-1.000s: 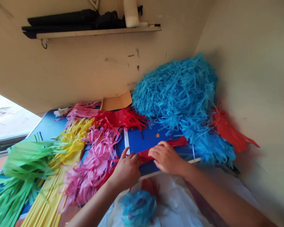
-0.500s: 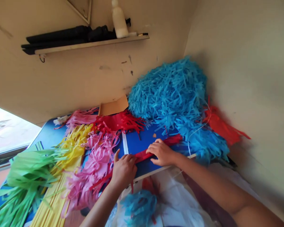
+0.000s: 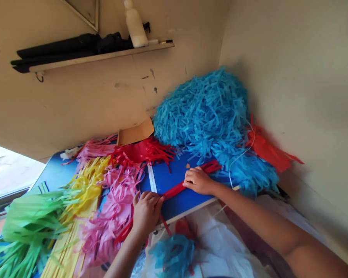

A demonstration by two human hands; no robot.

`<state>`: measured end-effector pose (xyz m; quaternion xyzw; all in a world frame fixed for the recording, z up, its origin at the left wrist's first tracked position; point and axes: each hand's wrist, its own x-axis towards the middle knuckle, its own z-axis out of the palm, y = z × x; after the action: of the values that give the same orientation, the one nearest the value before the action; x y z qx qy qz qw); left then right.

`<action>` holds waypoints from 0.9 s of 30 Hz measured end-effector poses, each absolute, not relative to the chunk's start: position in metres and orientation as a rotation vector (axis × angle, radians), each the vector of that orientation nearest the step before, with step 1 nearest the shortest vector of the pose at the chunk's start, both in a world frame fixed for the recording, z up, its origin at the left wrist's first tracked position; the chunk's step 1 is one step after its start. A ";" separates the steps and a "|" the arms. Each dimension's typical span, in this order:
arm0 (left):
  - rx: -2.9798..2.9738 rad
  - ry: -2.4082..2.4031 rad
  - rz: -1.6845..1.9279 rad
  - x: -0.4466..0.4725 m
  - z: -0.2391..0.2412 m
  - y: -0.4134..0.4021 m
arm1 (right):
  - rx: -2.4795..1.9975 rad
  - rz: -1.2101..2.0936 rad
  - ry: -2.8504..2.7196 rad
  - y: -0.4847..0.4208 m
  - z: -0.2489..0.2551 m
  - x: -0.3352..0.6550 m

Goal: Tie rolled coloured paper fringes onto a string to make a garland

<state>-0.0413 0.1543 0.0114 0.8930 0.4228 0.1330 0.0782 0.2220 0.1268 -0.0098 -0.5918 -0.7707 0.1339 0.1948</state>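
Observation:
A narrow folded strip of red fringed paper (image 3: 174,190) lies along the front edge of the blue tabletop (image 3: 169,170). My left hand (image 3: 147,210) is closed over its left part, and red strands hang below that hand and past the edge. Farther right, my right hand (image 3: 197,180) grips the same strip with bent fingers; the fringed end shows beyond it. Between the two hands the strip runs straight and flat. A pink fringed paper heap (image 3: 116,216) is close to my left hand. Behind my right hand rises a large mound of blue shredded paper (image 3: 203,108).
Farther left lie yellow fringe (image 3: 88,175), long yellow strips (image 3: 71,249) and green fringe (image 3: 31,216). Red fringe (image 3: 142,150) rests before a cardboard piece (image 3: 136,132). A wall shelf (image 3: 104,56) carries a white bottle (image 3: 136,27). Below the edge hangs a blue paper tuft (image 3: 172,253).
My left hand has shifted slightly left along the red strip, its thumb no longer sticking up. My right hand has its fingers tucked closer. The whole view has swung a little.

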 end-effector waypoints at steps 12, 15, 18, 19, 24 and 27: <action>2.739 1.368 0.215 -0.023 0.017 0.166 | -1.875 0.317 -2.101 0.137 -0.012 0.211; 2.765 1.357 0.195 -0.023 0.017 0.167 | -1.892 0.316 -2.109 0.139 -0.012 0.214; 2.790 1.352 0.227 -0.025 0.019 0.167 | -1.935 0.265 -2.079 0.136 -0.005 0.215; 2.815 1.307 0.232 -0.026 0.021 0.166 | -1.957 0.228 -2.051 0.134 -0.001 0.214; 3.008 0.877 0.157 -0.028 0.027 0.163 | -1.551 -0.021 -2.380 0.120 0.008 0.202; 3.040 0.869 0.176 -0.024 0.028 0.158 | -1.261 -0.165 -2.630 0.121 0.000 0.196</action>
<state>-0.0244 0.1578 0.0284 0.9599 0.2745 0.0555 -0.0125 0.1955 0.1213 0.0004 -0.4290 -0.8948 -0.0563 0.1101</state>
